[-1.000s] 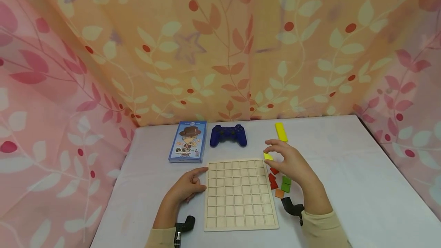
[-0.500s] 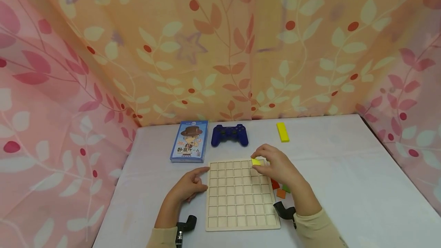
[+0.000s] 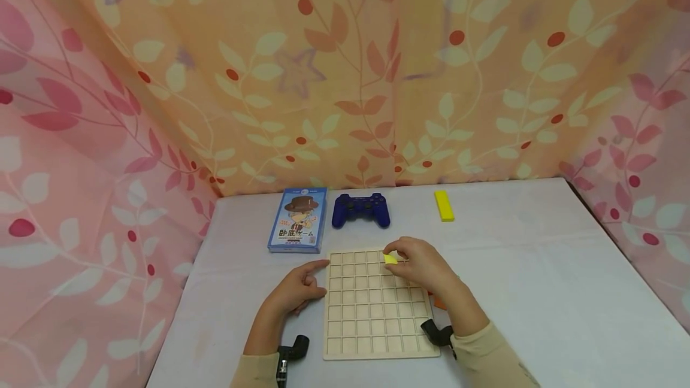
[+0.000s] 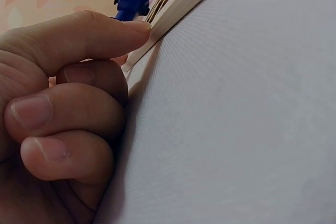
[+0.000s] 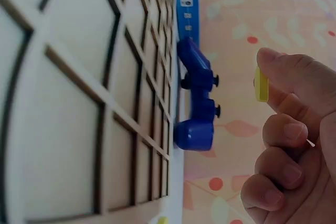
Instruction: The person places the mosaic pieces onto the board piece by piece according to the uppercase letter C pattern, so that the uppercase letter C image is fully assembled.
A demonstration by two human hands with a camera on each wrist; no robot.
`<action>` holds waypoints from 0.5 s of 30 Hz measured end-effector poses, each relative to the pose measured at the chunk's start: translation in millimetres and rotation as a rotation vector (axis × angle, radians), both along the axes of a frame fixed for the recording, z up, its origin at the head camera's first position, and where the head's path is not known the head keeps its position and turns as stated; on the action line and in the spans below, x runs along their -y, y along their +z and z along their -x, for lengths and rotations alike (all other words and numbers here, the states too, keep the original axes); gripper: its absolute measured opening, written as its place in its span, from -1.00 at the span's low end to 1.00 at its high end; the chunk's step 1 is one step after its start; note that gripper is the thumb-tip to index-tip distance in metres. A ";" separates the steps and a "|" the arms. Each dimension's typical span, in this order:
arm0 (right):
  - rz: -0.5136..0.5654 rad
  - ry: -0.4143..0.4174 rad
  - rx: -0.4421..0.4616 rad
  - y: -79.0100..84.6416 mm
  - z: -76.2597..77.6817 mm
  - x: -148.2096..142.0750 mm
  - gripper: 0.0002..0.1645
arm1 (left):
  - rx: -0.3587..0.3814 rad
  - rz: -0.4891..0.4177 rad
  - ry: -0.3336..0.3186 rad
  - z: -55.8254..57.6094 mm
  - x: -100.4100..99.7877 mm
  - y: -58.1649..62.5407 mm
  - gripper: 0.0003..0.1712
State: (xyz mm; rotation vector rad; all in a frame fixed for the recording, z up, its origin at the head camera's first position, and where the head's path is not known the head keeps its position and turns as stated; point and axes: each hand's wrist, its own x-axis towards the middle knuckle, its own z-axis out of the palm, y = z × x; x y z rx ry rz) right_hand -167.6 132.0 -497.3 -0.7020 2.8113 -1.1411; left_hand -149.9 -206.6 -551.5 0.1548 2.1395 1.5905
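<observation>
A pale wooden grid board [image 3: 371,313] with raised dividers lies flat on the table. Above its far right part, my right hand [image 3: 426,263] pinches a small yellow tile [image 3: 390,259] between thumb and fingers. The right wrist view shows this yellow tile [image 5: 261,84] edge-on, apart from the board's surface, with the remaining fingers curled into the palm. At the board's left edge is my left hand [image 3: 296,287]. Its extended index finger [image 4: 113,38] touches the wooden rim, the thumb is at the same side lower down, and the other fingers are folded in.
An orange tile [image 3: 440,302] shows partly from under the right forearm, which hides other tiles. Behind the board are a blue illustrated box [image 3: 297,220], a dark blue game controller [image 3: 360,211] and a yellow bar-shaped piece [image 3: 444,205]. Patterned curtains [image 3: 345,76] surround the table.
My right hand has moved left with the yellow tile, from beside the board's far right corner to over the board. Its forearm now covers the red and green tiles. My left hand stays at the edge.
</observation>
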 end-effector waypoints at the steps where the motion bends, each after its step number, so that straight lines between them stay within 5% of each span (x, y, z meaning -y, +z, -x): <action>1: -0.014 -0.005 0.007 -2.1 0.8 1.8 -0.71 | -0.001 0.000 -0.002 0.2 0.1 -0.1 -0.18; 7: -0.116 -0.052 0.058 -18.4 7.4 10.3 -0.73 | -0.003 -0.008 -0.005 0.4 0.0 -0.2 -0.17; 15: -0.110 -0.051 0.105 -36.3 10.4 10.9 -0.72 | 0.011 0.004 0.012 -0.4 -0.4 -0.5 -0.18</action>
